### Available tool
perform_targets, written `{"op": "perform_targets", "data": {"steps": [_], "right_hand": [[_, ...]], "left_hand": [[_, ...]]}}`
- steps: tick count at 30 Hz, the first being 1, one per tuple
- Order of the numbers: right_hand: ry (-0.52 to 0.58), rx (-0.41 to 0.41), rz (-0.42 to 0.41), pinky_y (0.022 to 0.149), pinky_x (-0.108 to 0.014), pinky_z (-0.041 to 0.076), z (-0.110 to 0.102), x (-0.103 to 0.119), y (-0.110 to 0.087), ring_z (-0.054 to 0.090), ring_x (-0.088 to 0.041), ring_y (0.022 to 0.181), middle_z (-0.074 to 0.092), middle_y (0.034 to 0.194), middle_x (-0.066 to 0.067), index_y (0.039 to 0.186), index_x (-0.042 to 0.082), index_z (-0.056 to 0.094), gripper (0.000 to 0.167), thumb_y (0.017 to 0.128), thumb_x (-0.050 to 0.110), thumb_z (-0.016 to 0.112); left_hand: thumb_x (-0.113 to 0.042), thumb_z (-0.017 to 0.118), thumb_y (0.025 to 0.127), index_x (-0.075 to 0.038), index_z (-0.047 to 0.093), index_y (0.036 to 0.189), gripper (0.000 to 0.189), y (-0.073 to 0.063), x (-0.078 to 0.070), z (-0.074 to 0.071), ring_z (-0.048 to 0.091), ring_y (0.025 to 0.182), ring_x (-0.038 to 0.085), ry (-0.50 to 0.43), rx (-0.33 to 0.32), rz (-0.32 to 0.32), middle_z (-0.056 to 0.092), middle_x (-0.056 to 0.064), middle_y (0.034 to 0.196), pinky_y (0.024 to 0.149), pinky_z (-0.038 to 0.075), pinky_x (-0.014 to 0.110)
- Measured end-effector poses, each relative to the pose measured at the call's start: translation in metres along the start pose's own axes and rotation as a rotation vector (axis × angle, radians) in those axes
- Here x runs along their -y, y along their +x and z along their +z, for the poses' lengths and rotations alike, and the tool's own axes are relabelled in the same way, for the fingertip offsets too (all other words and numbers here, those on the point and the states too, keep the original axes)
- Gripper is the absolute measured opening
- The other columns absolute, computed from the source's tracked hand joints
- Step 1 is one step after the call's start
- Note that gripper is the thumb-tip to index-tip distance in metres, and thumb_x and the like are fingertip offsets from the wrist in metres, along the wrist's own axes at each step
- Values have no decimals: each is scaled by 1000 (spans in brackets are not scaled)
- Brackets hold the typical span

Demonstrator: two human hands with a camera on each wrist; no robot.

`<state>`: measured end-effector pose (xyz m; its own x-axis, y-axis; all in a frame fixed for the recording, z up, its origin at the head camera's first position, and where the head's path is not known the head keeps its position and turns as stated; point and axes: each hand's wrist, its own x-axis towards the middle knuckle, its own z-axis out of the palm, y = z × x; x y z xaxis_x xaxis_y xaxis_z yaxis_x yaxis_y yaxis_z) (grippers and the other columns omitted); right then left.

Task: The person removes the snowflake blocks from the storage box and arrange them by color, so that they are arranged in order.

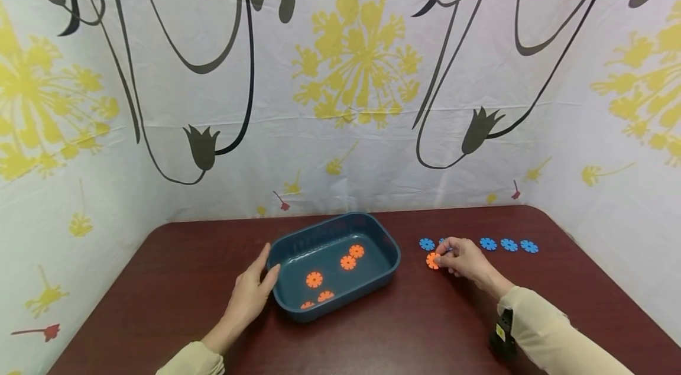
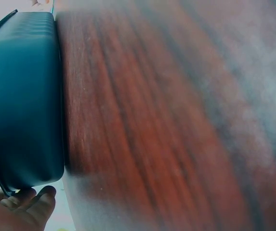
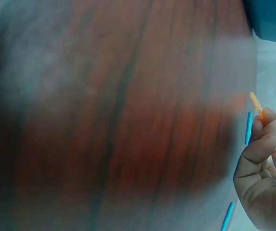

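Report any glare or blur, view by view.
Head: mostly sharp, a pale sheen inside the teal tray; left wrist: tabletop blurred, whitish glare toward the right edge; right wrist: tabletop soft too, pale haze at upper left, the orange disc looking crisper.

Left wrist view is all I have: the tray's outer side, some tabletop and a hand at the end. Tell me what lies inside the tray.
Observer: The head view shows orange flower-shaped discs lying in the tray, at least five of them in sight.

Operator: Tell me what the right hand is holding.

Observer: The right hand pinches a single orange disc between thumb and fingers, to the right of the tray.

Operator: Name whatever else lies near that hand.

Observer: A row of blue discs lies on the table there, part of it hidden behind the hand.
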<state>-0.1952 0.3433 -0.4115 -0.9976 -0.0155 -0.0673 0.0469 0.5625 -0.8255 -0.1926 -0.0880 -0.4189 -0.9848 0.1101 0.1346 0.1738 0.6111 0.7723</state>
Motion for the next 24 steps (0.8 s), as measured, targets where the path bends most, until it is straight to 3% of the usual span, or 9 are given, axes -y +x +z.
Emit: {"op": "perform_targets", "data": {"steps": [24], "right_hand": [[-144,-64,17,51,-28,46,7,-2,1,50,-18,60,57,70,-4,89,-1,58,12,84,5,67]], "left_hand": [[-24,52,97,-9,25,150,61,0,0,0,33,136,32,-1,2,0,31,13,151,105,35,51]]}}
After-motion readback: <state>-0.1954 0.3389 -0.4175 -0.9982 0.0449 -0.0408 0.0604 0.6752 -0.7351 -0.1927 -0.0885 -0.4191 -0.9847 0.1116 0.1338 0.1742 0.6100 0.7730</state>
